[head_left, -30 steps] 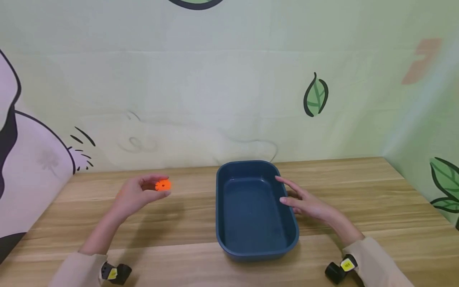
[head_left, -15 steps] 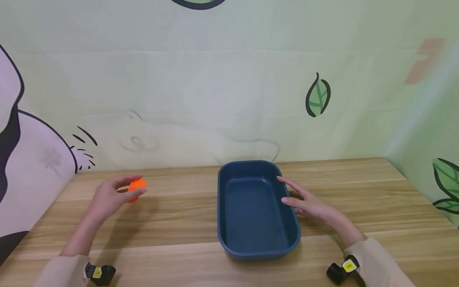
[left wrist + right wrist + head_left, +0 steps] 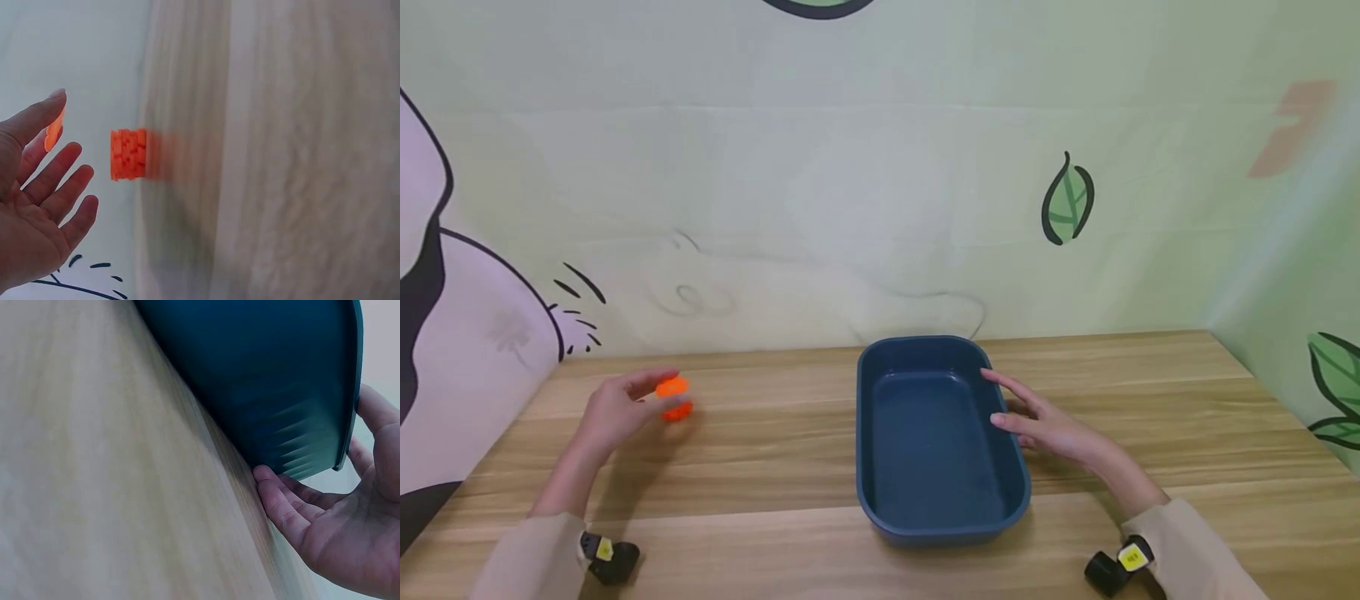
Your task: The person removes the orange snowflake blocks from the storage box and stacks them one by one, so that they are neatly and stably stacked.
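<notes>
My left hand [image 3: 617, 408] pinches a thin orange disc [image 3: 54, 131] with a notched edge between thumb and index finger, the other fingers spread. A short stack of matching orange discs [image 3: 128, 154] stands on the table just beyond, apart from the held disc in the left wrist view. In the head view the thumb partly covers the stack. A deep blue rectangular bin [image 3: 932, 450] sits near the middle with nothing inside. My right hand [image 3: 1048, 429] holds its right side, thumb and index finger over the rim and the other fingers against the outer wall [image 3: 275, 394].
The wood-grain table [image 3: 760, 475] runs back to a pale green printed backdrop [image 3: 820, 183]. Bare tabletop lies between the disc stack and the bin. A black wrist camera [image 3: 613, 560] is strapped at the left cuff, another wrist camera [image 3: 1116, 567] at the right.
My left hand has moved left with the orange disc, from the middle-left to over the stack, which its hand hid earlier. The right hand and the bin have stayed put.
</notes>
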A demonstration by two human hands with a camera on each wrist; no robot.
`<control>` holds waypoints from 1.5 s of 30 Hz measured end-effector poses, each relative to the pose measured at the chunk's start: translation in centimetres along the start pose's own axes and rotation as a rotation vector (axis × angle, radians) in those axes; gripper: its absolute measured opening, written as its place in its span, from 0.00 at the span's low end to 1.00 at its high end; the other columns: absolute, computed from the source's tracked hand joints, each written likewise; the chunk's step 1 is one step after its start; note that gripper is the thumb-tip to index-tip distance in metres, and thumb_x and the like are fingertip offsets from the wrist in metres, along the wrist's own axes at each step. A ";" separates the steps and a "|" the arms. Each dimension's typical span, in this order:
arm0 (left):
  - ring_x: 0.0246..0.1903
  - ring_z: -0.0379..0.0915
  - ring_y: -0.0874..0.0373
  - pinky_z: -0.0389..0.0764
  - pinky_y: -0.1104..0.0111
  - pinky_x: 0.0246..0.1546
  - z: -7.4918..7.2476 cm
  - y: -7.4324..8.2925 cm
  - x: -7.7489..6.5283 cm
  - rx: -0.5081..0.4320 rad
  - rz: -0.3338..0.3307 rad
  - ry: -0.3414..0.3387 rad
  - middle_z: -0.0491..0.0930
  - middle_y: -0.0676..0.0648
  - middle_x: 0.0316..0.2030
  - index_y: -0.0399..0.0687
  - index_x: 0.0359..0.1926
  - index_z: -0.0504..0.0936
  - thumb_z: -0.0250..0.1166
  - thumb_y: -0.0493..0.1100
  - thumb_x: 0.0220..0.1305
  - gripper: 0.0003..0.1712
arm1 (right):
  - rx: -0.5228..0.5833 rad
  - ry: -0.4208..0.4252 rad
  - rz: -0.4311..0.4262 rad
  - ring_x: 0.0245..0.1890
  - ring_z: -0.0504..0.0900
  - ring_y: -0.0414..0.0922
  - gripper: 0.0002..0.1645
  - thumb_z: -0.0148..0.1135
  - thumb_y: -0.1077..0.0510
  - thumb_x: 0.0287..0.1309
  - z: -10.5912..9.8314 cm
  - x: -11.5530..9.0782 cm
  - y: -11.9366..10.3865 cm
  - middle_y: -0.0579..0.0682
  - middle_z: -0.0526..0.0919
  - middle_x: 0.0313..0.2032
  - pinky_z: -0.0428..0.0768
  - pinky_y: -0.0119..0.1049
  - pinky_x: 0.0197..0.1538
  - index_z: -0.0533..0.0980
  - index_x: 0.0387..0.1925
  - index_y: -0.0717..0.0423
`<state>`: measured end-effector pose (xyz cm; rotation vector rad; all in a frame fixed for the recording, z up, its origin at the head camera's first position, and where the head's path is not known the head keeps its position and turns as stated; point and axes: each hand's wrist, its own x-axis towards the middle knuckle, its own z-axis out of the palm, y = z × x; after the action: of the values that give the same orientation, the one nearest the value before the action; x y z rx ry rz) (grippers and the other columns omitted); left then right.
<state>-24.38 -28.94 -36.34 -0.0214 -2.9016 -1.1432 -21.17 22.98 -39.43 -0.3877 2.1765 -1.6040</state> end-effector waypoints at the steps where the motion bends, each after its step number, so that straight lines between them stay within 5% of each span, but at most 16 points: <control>1: 0.59 0.58 0.37 0.65 0.48 0.53 0.0 -0.2 0.1 0.001 -0.014 -0.005 0.67 0.35 0.58 0.41 0.60 0.69 0.64 0.57 0.54 0.37 | 0.000 -0.002 -0.001 0.63 0.53 0.66 0.39 0.51 0.49 0.63 0.0 0.0 0.0 0.61 0.38 0.69 0.64 0.59 0.57 0.44 0.70 0.37; 12: 0.54 0.63 0.42 0.68 0.55 0.50 -0.1 -1.6 0.9 -0.023 -0.083 -0.060 0.69 0.35 0.57 0.43 0.62 0.67 0.63 0.60 0.54 0.40 | -0.015 -0.004 0.004 0.64 0.51 0.67 0.39 0.50 0.48 0.64 0.0 -0.1 -0.1 0.63 0.38 0.69 0.64 0.59 0.56 0.44 0.70 0.39; 25: 0.54 0.62 0.39 0.65 0.50 0.54 0.0 -1.7 1.1 -0.036 -0.066 -0.116 0.66 0.31 0.58 0.37 0.62 0.66 0.63 0.55 0.57 0.37 | -0.010 0.005 0.002 0.64 0.53 0.66 0.38 0.50 0.49 0.64 -0.1 0.0 0.0 0.62 0.39 0.69 0.66 0.58 0.56 0.45 0.70 0.37; 45: 0.49 0.66 0.42 0.70 0.62 0.44 0.1 -2.3 1.4 0.012 -0.051 -0.127 0.69 0.30 0.55 0.33 0.59 0.68 0.66 0.53 0.54 0.37 | -0.019 -0.009 -0.018 0.64 0.52 0.67 0.38 0.50 0.49 0.64 -0.1 -0.1 0.0 0.64 0.38 0.69 0.66 0.58 0.55 0.44 0.70 0.40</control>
<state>-25.82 -30.55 -37.98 -0.0206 -3.0362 -1.1732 -21.12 23.09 -39.38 -0.4199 2.1892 -1.5892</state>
